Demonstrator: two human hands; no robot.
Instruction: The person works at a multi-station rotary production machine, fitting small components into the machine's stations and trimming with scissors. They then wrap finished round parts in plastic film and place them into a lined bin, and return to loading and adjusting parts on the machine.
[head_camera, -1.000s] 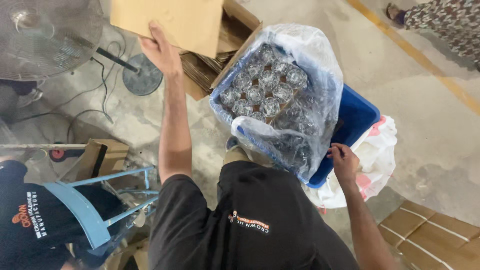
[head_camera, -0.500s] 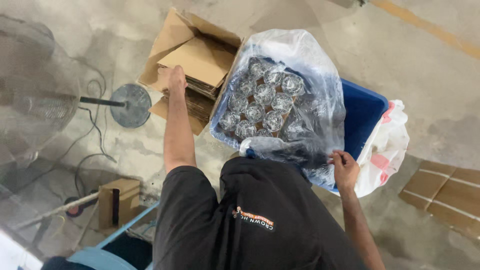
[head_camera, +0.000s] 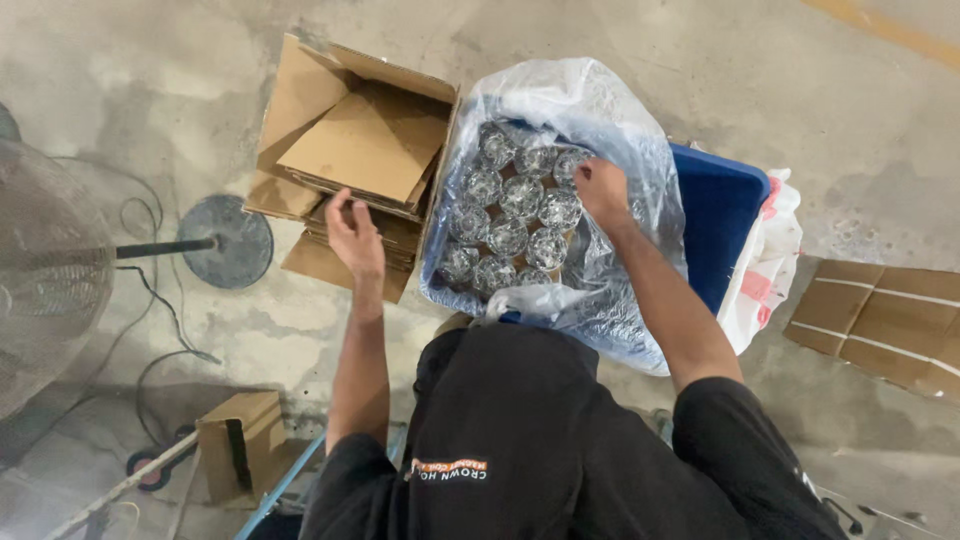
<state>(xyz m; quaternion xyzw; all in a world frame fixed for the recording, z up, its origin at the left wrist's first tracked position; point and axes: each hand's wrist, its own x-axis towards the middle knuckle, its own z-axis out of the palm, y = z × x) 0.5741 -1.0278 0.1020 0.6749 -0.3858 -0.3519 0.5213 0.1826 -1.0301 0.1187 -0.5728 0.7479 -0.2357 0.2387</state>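
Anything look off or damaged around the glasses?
Nothing broken or spilled. The glasses stand upright in rows inside the clear bag. The cardboard sheets lie skewed in the open box, a loose stack rather than damage.

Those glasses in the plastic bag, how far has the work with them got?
Done: a cardboard sheet lies in the open cardboard box. In hand: the right hand reaches among the glasses in the plastic-lined blue crate, while the left hand hovers by the box. Left: the crate looks nearly full, and no glass shows in the box.
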